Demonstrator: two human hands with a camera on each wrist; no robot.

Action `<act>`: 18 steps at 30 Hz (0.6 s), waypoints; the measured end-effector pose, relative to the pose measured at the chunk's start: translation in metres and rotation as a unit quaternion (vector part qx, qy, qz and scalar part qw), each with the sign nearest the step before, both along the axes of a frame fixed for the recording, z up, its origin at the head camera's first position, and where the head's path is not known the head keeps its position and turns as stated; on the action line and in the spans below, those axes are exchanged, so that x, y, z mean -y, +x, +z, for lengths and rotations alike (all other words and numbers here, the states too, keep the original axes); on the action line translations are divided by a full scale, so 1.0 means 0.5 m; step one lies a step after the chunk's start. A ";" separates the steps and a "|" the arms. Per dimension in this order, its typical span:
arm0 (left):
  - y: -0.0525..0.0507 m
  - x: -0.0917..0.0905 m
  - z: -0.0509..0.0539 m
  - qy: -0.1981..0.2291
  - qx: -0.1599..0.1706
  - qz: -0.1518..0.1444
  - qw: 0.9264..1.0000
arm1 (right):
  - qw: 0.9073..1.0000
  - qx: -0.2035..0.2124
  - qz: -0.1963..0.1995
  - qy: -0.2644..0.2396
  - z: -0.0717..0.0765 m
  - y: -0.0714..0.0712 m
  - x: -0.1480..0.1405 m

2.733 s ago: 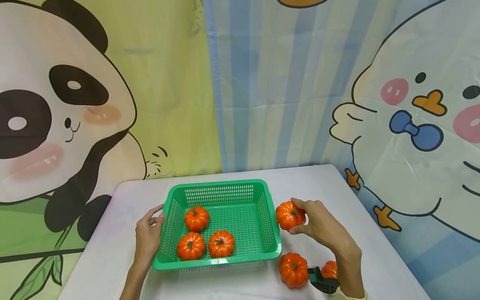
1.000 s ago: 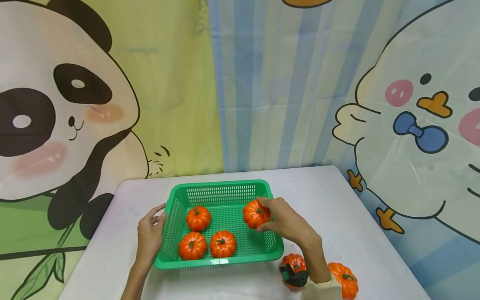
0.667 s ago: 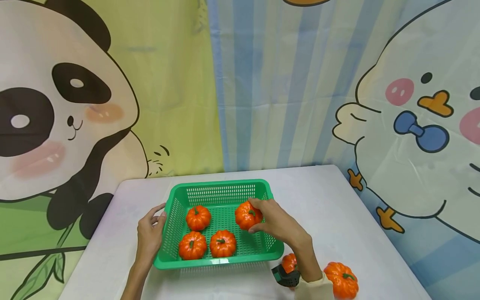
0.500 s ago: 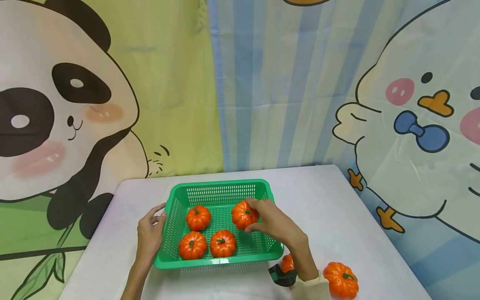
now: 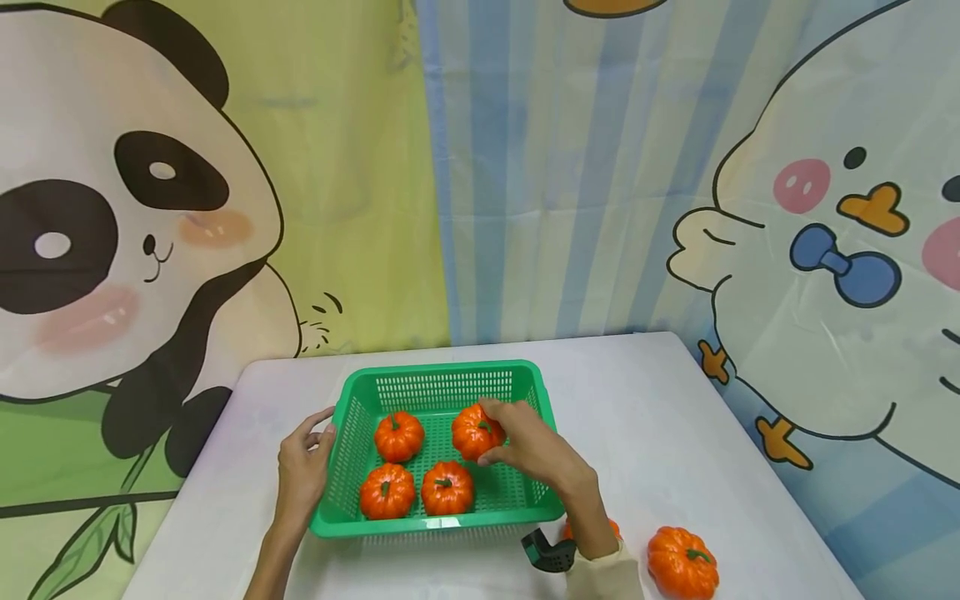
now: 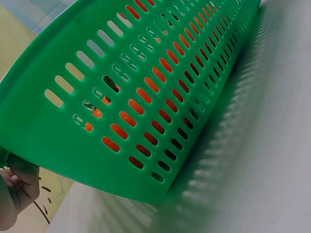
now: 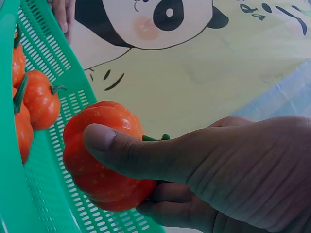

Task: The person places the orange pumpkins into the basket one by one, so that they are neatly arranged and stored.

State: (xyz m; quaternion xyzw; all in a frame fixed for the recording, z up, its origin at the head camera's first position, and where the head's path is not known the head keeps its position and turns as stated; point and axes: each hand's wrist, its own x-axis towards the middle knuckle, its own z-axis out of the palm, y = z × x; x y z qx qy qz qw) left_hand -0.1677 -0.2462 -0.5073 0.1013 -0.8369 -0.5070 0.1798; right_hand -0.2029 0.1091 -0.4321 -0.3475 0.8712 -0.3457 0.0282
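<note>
In the head view, several small orange toy pumpkins with green stems, one of them a pumpkin (image 5: pixel 447 487) at the front, sit in a green plastic basket (image 5: pixel 442 523). My right hand (image 5: pixel 536 446) grips another pumpkin (image 5: pixel 472 432) over the basket's inside, thumb on one side and fingers on the other, as the right wrist view shows of this pumpkin (image 7: pixel 104 170). At the basket's left side, my left hand (image 5: pixel 303 471) holds the rim. The left wrist view shows that hand (image 6: pixel 22 187) with curled fingers at the basket's edge (image 6: pixel 92 160).
On the white table (image 5: pixel 630 400), one pumpkin (image 5: pixel 681 562) lies to the right of the basket. Another pumpkin (image 5: pixel 614 527) is mostly hidden behind my right wrist, which wears a black device (image 5: pixel 549 552). Curtains with cartoon animals hang behind the table.
My right hand has carried its pumpkin leftward from beside the basket, over the right rim and into the basket's area. My left hand stays at the left rim.
</note>
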 end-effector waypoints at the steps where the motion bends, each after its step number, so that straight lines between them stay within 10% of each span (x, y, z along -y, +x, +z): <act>1: 0.001 0.000 -0.001 0.000 0.001 -0.001 1.000 | 1.000 0.002 0.001 0.000 -0.001 0.001 0.001; 18: 0.002 -0.002 0.001 0.011 0.005 -0.003 1.000 | 1.000 0.014 -0.006 0.016 0.001 -0.017 0.028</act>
